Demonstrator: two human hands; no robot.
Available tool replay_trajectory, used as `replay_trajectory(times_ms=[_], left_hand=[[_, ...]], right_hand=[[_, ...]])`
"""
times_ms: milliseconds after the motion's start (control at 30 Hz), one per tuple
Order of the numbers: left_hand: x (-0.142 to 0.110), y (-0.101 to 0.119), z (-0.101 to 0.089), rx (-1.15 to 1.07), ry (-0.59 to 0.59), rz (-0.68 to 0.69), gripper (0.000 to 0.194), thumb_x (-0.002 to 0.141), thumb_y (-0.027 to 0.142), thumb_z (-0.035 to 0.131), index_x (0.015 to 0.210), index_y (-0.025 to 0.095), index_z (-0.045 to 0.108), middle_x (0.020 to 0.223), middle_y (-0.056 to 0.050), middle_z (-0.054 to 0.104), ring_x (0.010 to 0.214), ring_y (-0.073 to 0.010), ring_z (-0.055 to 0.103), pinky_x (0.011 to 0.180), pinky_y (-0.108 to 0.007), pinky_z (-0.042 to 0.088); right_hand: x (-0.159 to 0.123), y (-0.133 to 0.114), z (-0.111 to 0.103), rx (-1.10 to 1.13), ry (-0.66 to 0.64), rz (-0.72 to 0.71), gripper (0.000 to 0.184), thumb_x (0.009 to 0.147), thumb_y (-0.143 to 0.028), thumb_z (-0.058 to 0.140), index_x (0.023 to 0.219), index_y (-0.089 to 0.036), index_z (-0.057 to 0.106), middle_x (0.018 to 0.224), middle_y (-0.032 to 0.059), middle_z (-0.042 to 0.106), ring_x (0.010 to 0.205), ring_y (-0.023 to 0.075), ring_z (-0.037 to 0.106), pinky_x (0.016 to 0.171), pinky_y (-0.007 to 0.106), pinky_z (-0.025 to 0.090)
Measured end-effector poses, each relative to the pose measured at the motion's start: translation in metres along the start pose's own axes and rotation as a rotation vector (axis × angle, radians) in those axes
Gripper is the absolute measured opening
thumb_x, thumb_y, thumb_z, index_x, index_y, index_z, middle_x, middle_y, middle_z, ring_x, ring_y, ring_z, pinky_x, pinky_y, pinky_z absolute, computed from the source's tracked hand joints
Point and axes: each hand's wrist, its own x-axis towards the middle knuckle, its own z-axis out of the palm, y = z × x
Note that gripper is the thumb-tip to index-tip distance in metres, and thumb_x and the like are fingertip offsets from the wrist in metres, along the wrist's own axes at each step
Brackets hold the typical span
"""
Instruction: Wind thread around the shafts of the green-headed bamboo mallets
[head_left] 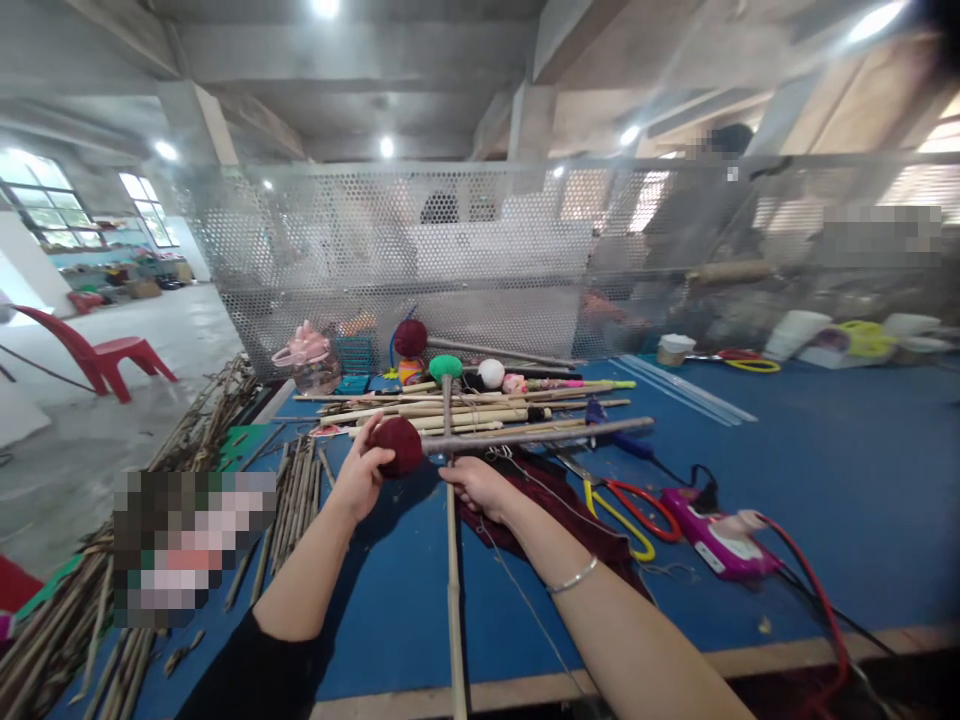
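Observation:
My left hand (364, 468) is closed around a dark red, fabric-covered ball (400, 447) at the end of a grey-brown stick (547, 437). The stick points to the right over the table. Just right of the ball, my right hand (480, 487) is pinched below the stick; what lies between its fingertips is too small to make out. A pale stick (454, 600) runs from under those fingers to the table's front edge. Dark red cloth (559, 505) and loose thread (525, 595) lie beside my right forearm.
Behind my hands are several sticks (420, 411), a green ball (446, 368) and a white ball (491, 374). Scissors (645, 508), a blue glue gun (622, 440) and a purple device (720, 535) lie right. Bundled twigs (296, 500) lie left. A perforated screen (315, 230) borders the back.

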Motion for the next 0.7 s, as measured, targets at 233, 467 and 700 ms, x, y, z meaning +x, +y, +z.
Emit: replay_trajectory(times_ms=[233, 467, 700], left_hand=[[0.003, 0.027, 0.016, 0.986, 0.075, 0.457, 0.018, 0.066, 0.028, 0.053, 0.081, 0.018, 0.059, 0.109, -0.008, 0.056, 0.107, -0.0226, 0.047, 0.094, -0.036, 0.031], [0.004, 0.016, 0.082, 1.733, -0.315, 0.188, 0.036, 0.079, 0.043, 0.040, 0.086, 0.015, 0.060, 0.085, -0.015, 0.064, 0.081, -0.0282, 0.060, 0.071, -0.040, 0.043], [0.010, 0.042, 0.064, 1.574, -0.328, 0.255, 0.025, 0.074, 0.038, 0.048, 0.088, 0.018, 0.053, 0.077, -0.008, 0.062, 0.072, -0.0217, 0.059, 0.066, -0.031, 0.041]], right_hand=[[0.003, 0.003, -0.001, -0.041, -0.013, -0.001, 0.024, 0.069, -0.028, 0.050, 0.056, -0.018, 0.033, 0.037, -0.0102, 0.025, 0.028, 0.0025, 0.015, 0.029, 0.018, 0.008], [0.001, 0.003, 0.002, -0.002, 0.029, -0.063, 0.011, 0.063, -0.015, 0.046, 0.058, -0.018, 0.037, 0.037, -0.0104, 0.023, 0.030, 0.0027, 0.015, 0.030, 0.018, 0.009], [0.001, 0.001, 0.001, -0.053, 0.028, -0.015, 0.011, 0.067, -0.022, 0.049, 0.063, -0.018, 0.040, 0.040, -0.0095, 0.030, 0.029, 0.0027, 0.018, 0.031, 0.018, 0.010]])
